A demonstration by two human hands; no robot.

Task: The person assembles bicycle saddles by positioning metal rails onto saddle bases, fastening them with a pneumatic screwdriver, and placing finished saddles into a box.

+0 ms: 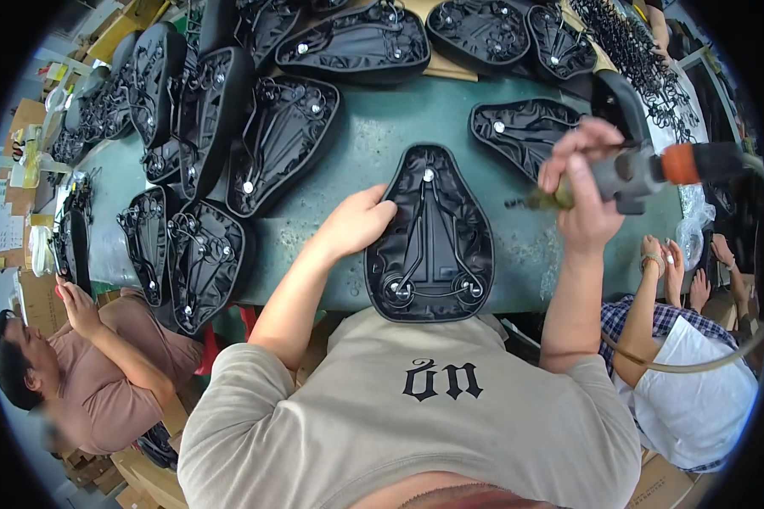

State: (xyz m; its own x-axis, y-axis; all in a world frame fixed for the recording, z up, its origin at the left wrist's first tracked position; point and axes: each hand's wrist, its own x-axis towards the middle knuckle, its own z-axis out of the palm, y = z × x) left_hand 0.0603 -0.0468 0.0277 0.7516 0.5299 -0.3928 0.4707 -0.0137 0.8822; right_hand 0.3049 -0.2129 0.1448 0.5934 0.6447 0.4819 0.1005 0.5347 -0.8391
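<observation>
A black bicycle saddle [429, 246] lies underside up in front of me, its narrow nose pointing away. Bent metal rails run along its underside, with one bolt at the nose and two spring-like fittings at the wide end. My left hand [361, 222] grips the saddle's left edge near the nose, its fingers partly hidden behind the rim. To the right, my right hand [587, 199] is wrapped round a grey and orange power driver [632, 176], held up above the table. The driver's tip points left, apart from the saddle, and looks blurred.
Another upturned saddle [526, 131] lies beyond the driver on the green table [382, 119]. Several more saddles [284, 144] crowd the left and far side. Dark metal parts [645, 59] are heaped far right. A hose [696, 365] trails past my right arm. People sit at both sides.
</observation>
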